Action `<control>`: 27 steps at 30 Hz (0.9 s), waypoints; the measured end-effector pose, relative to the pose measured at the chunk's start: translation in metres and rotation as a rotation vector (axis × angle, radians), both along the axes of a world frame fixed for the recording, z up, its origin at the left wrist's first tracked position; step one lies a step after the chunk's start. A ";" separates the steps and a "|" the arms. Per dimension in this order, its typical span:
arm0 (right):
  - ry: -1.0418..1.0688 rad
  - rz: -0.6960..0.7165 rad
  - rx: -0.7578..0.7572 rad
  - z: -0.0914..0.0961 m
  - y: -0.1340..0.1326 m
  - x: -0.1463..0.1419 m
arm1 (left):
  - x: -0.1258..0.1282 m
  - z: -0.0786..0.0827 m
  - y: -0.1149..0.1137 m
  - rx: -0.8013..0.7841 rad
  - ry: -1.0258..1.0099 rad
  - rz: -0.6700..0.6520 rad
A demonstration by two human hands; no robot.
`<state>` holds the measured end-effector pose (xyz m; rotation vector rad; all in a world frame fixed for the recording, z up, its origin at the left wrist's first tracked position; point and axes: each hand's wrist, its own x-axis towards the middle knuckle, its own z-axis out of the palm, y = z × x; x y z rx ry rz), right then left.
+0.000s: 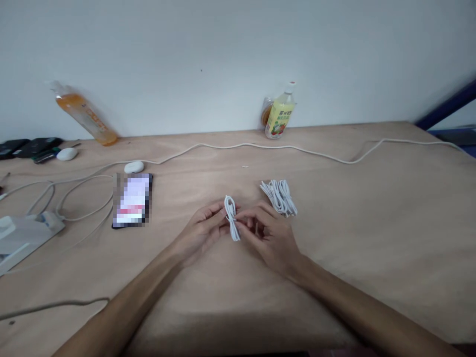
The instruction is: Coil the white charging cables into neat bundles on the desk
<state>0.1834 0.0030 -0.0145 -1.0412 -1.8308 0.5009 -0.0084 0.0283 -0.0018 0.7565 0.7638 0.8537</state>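
A small coiled white cable stands between my two hands over the middle of the wooden table. My left hand pinches it from the left, fingers closed round the bundle. From the right, my right hand grips the same coil with fingers curled. Just beyond my right hand, a pile of several more coiled white cables lies on the table.
A phone lies left of my hands, a white earbud case behind it. A power strip with looping cords sits at far left. A long white cord crosses the back. Two drink bottles stand by the wall.
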 end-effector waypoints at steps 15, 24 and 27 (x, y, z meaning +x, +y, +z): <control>0.096 0.002 -0.200 -0.005 0.004 0.000 | 0.000 -0.003 0.002 0.117 0.124 0.029; 0.145 0.058 -0.248 -0.005 0.007 0.002 | 0.000 -0.003 0.001 0.117 0.141 0.017; 0.157 0.069 -0.251 -0.004 0.007 0.003 | -0.001 -0.002 0.001 0.105 0.112 0.013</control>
